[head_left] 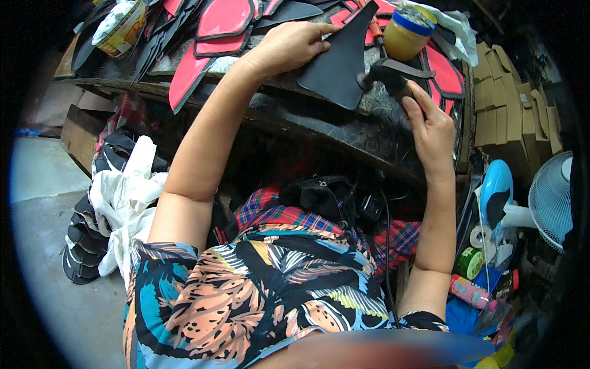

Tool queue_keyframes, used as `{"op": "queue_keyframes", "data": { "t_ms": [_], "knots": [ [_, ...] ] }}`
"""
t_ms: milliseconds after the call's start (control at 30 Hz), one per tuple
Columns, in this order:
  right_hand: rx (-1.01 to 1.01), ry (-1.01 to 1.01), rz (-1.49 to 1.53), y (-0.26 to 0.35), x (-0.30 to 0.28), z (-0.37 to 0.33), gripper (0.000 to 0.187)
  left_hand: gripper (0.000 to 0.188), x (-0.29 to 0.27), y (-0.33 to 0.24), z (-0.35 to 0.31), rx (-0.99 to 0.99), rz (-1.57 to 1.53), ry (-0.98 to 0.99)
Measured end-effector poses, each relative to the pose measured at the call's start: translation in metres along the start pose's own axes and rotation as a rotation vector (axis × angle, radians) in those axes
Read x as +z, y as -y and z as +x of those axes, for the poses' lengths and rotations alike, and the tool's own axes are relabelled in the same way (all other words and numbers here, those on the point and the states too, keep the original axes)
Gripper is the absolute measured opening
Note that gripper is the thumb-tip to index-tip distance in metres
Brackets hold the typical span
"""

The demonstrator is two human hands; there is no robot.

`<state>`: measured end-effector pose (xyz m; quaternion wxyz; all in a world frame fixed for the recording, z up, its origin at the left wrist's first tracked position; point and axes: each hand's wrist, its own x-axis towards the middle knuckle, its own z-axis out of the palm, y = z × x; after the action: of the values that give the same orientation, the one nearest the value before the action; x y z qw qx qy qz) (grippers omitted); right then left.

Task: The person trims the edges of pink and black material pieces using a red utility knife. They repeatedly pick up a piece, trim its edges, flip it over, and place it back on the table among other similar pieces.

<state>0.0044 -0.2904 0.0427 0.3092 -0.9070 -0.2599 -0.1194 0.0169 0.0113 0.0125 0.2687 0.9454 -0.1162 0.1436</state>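
A black flat cut piece (338, 71), smooth like leather or synthetic sheet, lies at the near edge of the dark workbench (307, 120). My left hand (292, 48) holds its left edge, index finger stretched along it and the other fingers curled. My right hand (432, 126) is closed round the dark handle of a hammer (388, 77). The hammer's round face is at the right edge of the black piece; whether they touch I cannot tell. Just behind the hammer lies a red-handled tool (375, 29), its tip partly hidden.
Red pieces with black edging (224, 17) and stacked black pieces (157, 49) cover the bench's left. A yellowish jar with a blue rim (408, 32) stands behind the hammer; a tub (120, 27) stands far left. Cardboard boxes (501, 104) and a fan (550, 200) are at right.
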Motion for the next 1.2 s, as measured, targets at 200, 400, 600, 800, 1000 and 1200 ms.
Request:
{"op": "queue_keyframes", "data": {
  "t_ms": [200, 400, 600, 800, 1000, 1200],
  "knots": [
    [-0.168, -0.088, 0.109, -0.010, -0.022, 0.006, 0.032, 0.040, -0.024, -0.020, -0.023, 0.047, 0.336, -0.219],
    [-0.176, -0.175, 0.165, 0.012, -0.013, 0.039, 0.034, 0.052, -0.031, -0.057, -0.086, 0.309, 0.212, -0.186],
    [-0.358, -0.032, -0.080, 0.029, 0.049, 0.053, 0.032, 0.026, -0.001, -0.050, -0.092, 0.401, 0.389, -0.378],
    [-0.315, -0.133, -0.298, 0.022, 0.011, 0.064, 0.035, 0.026, -0.017, -0.048, -0.119, 0.407, 0.301, -0.402],
    [-0.302, 0.035, 0.170, 0.061, 0.033, 0.039, 0.032, 0.031, -0.026, -0.063, -0.132, 0.392, 0.246, -0.347],
    [-0.395, -0.054, -0.350, 0.044, 0.019, 0.042, 0.033, 0.024, -0.039, -0.064, -0.140, 0.400, 0.219, -0.374]
  ]
}}
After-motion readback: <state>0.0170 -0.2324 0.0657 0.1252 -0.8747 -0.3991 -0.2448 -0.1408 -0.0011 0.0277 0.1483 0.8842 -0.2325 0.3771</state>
